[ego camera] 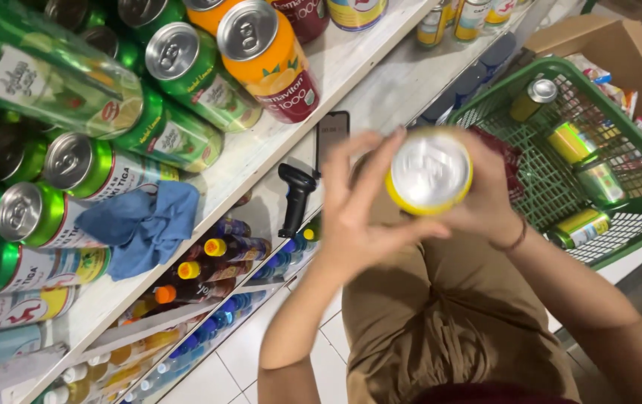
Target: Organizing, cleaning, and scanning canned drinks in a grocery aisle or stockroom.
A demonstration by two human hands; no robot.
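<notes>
Both forearms bare, no sleeves in frame. Left hand (354, 217) and right hand (485, 198) bare: no gloves, no rings visible on the fingers (366, 161). Thin dark band (514, 241) round the right wrist, just behind the hand, looks like a hair tie or cord bracelet, can't tell which. Trousers (448, 314) below the fingers: plain khaki-brown cloth, creased over the thighs. Strip of dark maroon cloth (485, 393) at the bottom edge, under the trousers; too little shows to say what garment.
</notes>
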